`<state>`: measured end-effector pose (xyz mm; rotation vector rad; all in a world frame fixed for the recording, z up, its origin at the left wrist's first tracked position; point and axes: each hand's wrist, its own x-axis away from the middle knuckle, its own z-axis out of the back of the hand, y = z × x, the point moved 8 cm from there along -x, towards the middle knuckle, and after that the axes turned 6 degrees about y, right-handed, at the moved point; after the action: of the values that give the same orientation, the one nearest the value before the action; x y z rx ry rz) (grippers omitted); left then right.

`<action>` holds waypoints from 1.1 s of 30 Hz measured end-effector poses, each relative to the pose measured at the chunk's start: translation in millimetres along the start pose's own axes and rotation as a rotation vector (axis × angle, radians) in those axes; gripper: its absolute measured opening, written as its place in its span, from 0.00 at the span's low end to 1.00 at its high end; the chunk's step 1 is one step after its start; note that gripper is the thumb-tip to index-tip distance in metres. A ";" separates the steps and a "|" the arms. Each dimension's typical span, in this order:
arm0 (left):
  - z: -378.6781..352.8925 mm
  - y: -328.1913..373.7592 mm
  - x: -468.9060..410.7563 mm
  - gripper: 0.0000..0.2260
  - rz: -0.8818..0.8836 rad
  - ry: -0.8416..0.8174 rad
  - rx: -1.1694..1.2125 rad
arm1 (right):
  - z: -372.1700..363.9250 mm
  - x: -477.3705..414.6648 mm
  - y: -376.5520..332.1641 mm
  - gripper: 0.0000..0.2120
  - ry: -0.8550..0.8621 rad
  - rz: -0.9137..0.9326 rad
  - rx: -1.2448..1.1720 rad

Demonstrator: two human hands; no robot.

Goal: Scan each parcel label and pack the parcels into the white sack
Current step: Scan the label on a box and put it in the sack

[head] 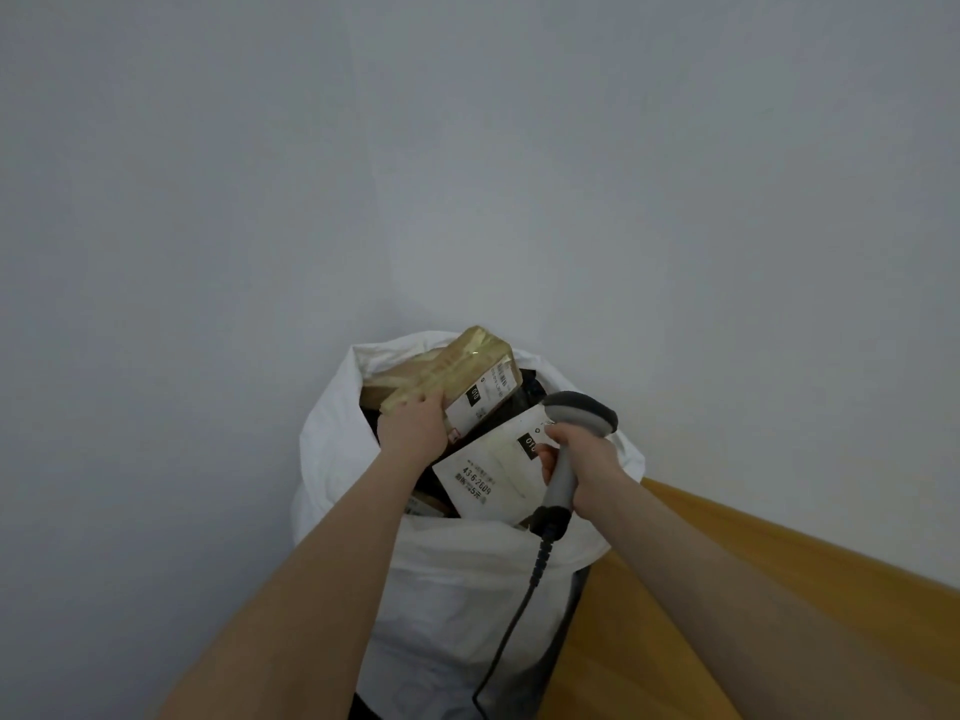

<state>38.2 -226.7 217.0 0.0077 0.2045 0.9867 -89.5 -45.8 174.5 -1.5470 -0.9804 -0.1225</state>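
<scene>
A white sack (457, 579) stands open against the wall, filled with several parcels. My left hand (413, 426) grips a tape-wrapped cardboard parcel (457, 368) with a white label, holding it over the sack's mouth at the back. My right hand (582, 459) holds a grey barcode scanner (576, 433) by its handle, its head over the sack's right side. Below the scanner a white-labelled flat parcel (485, 472) lies tilted inside the sack. The scanner's black cable (511, 626) hangs down the sack's front.
A plain grey-white wall (467, 174) fills the background. A wooden surface (701, 605) runs along the right of the sack. Dark parcels (524, 387) show deeper inside the sack.
</scene>
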 end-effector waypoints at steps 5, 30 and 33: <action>30.1 39.9 14.4 0.12 -0.055 0.207 0.031 | 38.3 14.6 1.3 0.04 0.029 -0.018 -0.070; -104.9 566.1 336.7 0.19 -0.602 -0.322 0.082 | 597.4 119.7 34.8 0.10 0.326 -0.208 -0.043; -109.5 605.3 359.1 0.20 -0.673 -0.340 0.107 | 644.1 132.2 33.3 0.07 0.421 -0.180 -0.063</action>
<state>-290.0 396.3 109.2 0.1921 -0.0571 0.2928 -270.9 576.9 61.5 -1.4099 -0.7806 -0.5868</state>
